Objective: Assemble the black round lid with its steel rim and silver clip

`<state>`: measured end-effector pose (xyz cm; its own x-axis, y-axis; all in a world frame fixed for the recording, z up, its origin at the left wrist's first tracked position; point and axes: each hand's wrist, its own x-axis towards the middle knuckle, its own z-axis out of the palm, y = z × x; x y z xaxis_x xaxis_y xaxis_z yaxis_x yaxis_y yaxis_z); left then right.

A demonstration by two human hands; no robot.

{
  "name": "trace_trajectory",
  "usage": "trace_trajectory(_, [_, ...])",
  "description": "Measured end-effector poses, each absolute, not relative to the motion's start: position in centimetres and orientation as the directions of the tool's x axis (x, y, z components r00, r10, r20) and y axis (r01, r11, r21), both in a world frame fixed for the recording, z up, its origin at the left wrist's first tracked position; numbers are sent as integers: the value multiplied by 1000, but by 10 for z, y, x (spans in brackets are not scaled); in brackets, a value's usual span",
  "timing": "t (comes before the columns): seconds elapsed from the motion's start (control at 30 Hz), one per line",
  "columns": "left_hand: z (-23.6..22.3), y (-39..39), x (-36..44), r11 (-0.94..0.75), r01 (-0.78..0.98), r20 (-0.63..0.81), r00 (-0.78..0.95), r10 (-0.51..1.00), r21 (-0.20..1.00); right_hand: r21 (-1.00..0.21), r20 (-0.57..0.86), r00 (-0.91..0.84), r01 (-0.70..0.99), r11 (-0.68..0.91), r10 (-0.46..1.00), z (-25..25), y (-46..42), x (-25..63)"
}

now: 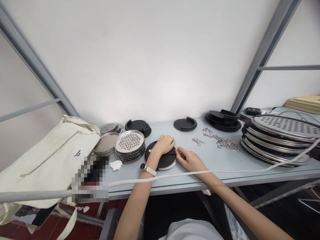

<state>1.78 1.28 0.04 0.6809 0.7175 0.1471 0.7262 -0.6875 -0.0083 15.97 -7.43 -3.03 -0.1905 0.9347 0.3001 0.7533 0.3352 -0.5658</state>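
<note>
A black round disc with a silvery metal rim lies on the table in front of me. My left hand, with a watch at its wrist, presses down over the disc, fingers bent across its far side. At the disc's right edge my right hand has thumb and forefinger pinched together. A tiny glint of metal shows by those fingertips, but what they hold is mostly hidden. To the right lie bent wire clips, several in a loose heap, with another wire clip nearer the hands.
Left of the disc stands a stack of metal grater discs, near plain metal discs. Black round holders lie along the wall. Large grater plates are piled right. A white cable crosses in front; a cream bag sits left.
</note>
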Motion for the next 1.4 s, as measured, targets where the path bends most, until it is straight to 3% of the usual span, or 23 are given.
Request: trace_trajectory(1.4, [1,13,17,-694,720,154,682,715,28,-715,338,-99,619,324,936,-27,-75,164])
